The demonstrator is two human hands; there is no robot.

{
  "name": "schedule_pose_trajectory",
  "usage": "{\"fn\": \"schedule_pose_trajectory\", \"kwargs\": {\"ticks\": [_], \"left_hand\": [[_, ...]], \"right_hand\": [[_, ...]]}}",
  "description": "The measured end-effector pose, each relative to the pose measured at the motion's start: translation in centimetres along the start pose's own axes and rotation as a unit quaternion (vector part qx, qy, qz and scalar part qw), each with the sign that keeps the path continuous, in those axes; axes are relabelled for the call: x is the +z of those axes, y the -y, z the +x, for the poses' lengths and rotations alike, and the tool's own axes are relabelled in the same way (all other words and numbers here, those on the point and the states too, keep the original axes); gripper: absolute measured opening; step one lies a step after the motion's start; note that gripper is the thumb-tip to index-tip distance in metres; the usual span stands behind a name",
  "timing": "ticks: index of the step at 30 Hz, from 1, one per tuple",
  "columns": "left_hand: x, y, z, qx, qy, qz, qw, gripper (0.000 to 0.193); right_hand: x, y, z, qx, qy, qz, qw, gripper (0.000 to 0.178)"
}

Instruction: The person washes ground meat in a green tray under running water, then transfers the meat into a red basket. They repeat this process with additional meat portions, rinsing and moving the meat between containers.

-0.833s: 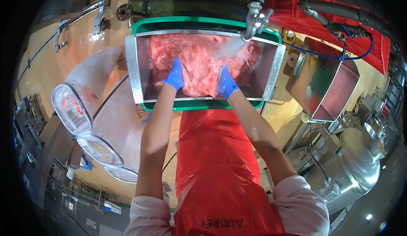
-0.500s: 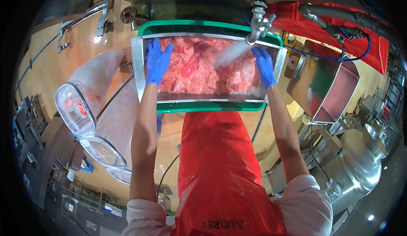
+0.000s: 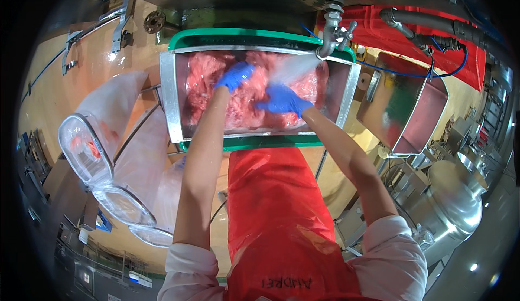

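Note:
Pink and red pieces of wet raw meat [image 3: 203, 92] fill a rectangular metal tub [image 3: 172, 95], which sits over a larger green tub [image 3: 260, 141]. My left hand [image 3: 236, 77], in a blue glove, lies on the meat near the middle; its fingers are blurred and partly sunk in. Lower and further right, my right hand [image 3: 284, 99], also blue-gloved, rests on the meat with thumb and fingers apart, pointing left. Water [image 3: 295, 68] sprays from a metal tap [image 3: 328, 44] onto the meat beside my right hand.
Clear plastic bags on hoop frames [image 3: 86, 144] stand at the left, one with reddish pieces inside. A steel bin [image 3: 403, 106] with a pink-looking interior is at the right, below a red tub [image 3: 374, 19]. Pipes and a blue hose [image 3: 460, 68] run at the upper right.
Both hands have moved inward from the tub's left and right ends to the middle of the meat. The view has shifted slightly; water still runs.

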State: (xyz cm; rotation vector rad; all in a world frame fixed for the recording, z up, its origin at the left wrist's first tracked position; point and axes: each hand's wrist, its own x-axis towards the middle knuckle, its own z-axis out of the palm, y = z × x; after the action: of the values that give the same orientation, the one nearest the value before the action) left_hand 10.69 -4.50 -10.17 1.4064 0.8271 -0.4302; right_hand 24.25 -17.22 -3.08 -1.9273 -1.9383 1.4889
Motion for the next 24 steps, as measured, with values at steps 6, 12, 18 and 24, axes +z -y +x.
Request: {"fn": "schedule_pose_trajectory", "kwargs": {"ticks": [6,12,18,24], "left_hand": [[7.6,-1.9,-8.9,0.145,-0.105,0.31,0.934,0.043],[9.3,2.2,-13.3,0.15,-0.134,0.152,0.968,0.038],[1.4,0.0,-19.5,0.01,-0.216,0.073,0.974,0.031],[-1.0,5.7,-14.8,0.05,-0.365,-0.033,0.929,0.047]], "right_hand": [[-6.0,8.4,-1.5,0.048,0.047,-0.074,0.995,0.038],[-2.6,10.8,15.9,-0.069,-0.167,-0.159,0.971,0.043],[1.7,9.0,13.1,-0.032,0.287,-0.187,0.939,0.054],[2.6,-0.2,-2.5,-0.001,0.114,0.158,0.981,0.03]]}}
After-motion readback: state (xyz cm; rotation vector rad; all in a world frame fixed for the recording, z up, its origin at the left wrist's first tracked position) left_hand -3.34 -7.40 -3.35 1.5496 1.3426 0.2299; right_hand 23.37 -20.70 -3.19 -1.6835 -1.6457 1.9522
